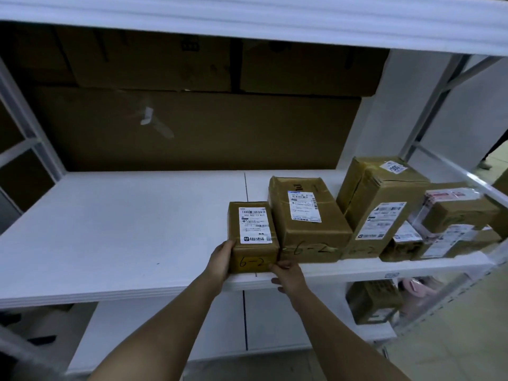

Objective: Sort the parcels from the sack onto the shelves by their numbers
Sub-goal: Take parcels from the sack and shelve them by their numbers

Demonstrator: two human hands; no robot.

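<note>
A small brown parcel (251, 235) with a white label and "6-2" handwritten on its front sits at the front edge of the white shelf (123, 229). My left hand (221, 261) grips its left front corner. My right hand (288, 276) touches its lower right front corner with the fingertips. To its right stands a larger parcel (308, 218), also marked "6-2", touching it. Further right are a tall tilted parcel (382, 204) and several smaller ones (450, 226).
Large flat cardboard boxes (192, 127) stand behind the shelf. A shelf board (247, 20) runs overhead. The shelf below holds a brown parcel (373, 301) and a pink bag (420, 287). Metal uprights (428, 105) frame the right side.
</note>
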